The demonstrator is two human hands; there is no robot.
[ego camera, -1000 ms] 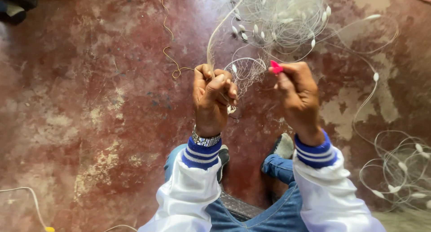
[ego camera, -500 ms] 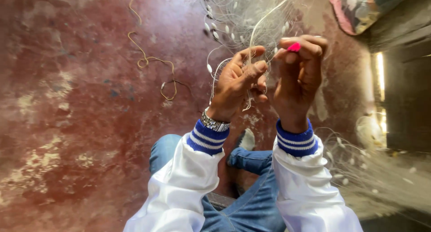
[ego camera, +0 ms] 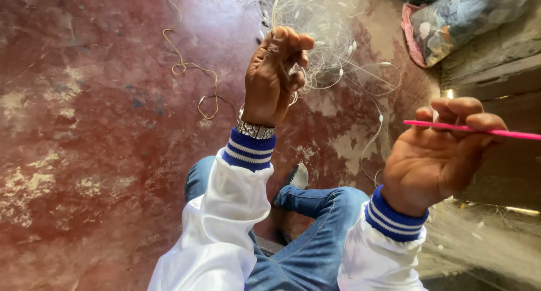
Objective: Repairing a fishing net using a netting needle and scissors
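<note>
Sleeves of white cloth with blue striped cuffs frame the nearest part of the view, above bent knees in blue jeans (ego camera: 315,234) and 1 grey shoe (ego camera: 297,177) tucked between them. We read the right hand (ego camera: 442,150) as drawn out to the side, palm toward us, its fingers curled over a thin pink netting needle (ego camera: 473,130) that is pinched against the thumb and runs off the right edge. The left hand (ego camera: 276,77), with a metal wristwatch (ego camera: 255,129) at the wrist, is raised further out; its fingertips are closed together on a few strands of the fine white fishing net (ego camera: 321,20). We cannot tell which strand it grips. The net lies bunched on the floor just beyond that hand, with small white floats (ego camera: 381,118) strung along loose loops that trail toward the right. In our judgement the step in hand is the tightening of 1 knot or mesh: the 2 hands are well apart, as if a line were pulled taut between them, though no such line shows clearly. The next move would call for bringing the needle back to the pinched strands without loosening the left grip. Farther off we see the worn red floor (ego camera: 84,127), a loose tan cord (ego camera: 194,71) and a cloth bundle (ego camera: 462,18) by the wall.
</note>
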